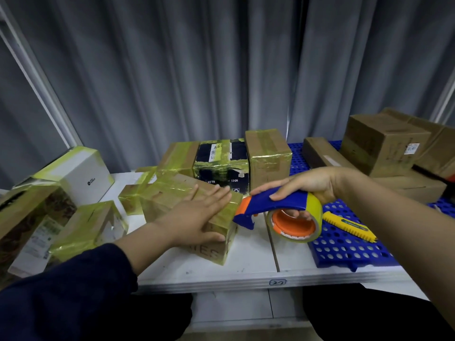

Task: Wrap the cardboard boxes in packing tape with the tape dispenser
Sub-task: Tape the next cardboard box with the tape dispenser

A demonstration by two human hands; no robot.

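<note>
Grey curtains point(197, 70) hang behind our white table point(246, 257). Our left hand point(197, 215) lies flat, fingers straight, on the taped cardboard box point(165, 198) at centre. Just to its right, our right hand point(312, 183) grips the tape dispenser point(261, 205), whose orange nose is against the box's right edge. Untaped boxes point(381, 143) sit far right.

Brightness: moderate and even; grey curtain point(221, 70) darker.
Source: diffuse, from above.
Shadows: soft, faint on the white table point(246, 267).
Glare: pale sheen on the taped box point(268, 156).
Distortion: edges bow; corners slightly soft.
</note>
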